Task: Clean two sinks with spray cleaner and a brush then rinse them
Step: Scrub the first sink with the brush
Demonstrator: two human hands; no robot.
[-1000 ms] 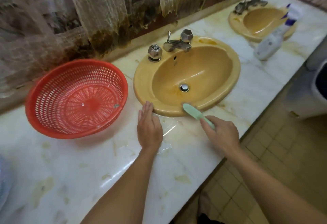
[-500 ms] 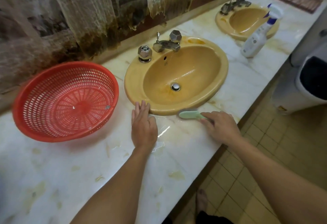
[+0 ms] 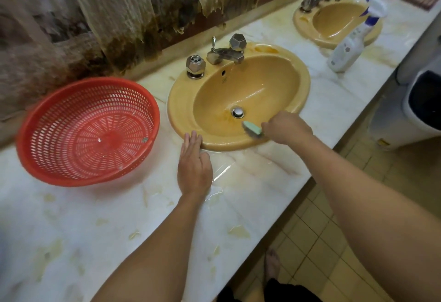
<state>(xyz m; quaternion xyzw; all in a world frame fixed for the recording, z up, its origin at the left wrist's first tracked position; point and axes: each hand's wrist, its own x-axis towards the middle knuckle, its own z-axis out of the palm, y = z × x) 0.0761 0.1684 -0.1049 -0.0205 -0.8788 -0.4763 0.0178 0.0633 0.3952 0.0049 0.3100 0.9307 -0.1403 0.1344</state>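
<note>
A yellow oval sink (image 3: 248, 92) is set into the marble counter, with a metal tap (image 3: 225, 52) at its back and a drain (image 3: 238, 112) in the bowl. My right hand (image 3: 285, 128) grips a pale green brush (image 3: 251, 129), whose head lies inside the bowl at the near wall, just below the drain. My left hand (image 3: 194, 165) rests flat on the wet counter, fingertips touching the sink's front rim. A second yellow sink (image 3: 334, 22) sits farther right. A white spray bottle (image 3: 350, 44) with a blue nozzle stands between the sinks.
A red plastic basket (image 3: 88, 130) sits left of the near sink. Stained newspaper (image 3: 119, 3) covers the wall behind. A white bin (image 3: 415, 108) stands on the tiled floor at the right, past the counter's front edge (image 3: 310, 177). Water pools on the counter by my left hand.
My right hand has carried the brush from the counter at the sink's front rim into the bowl near the drain. My left hand has stayed in place.
</note>
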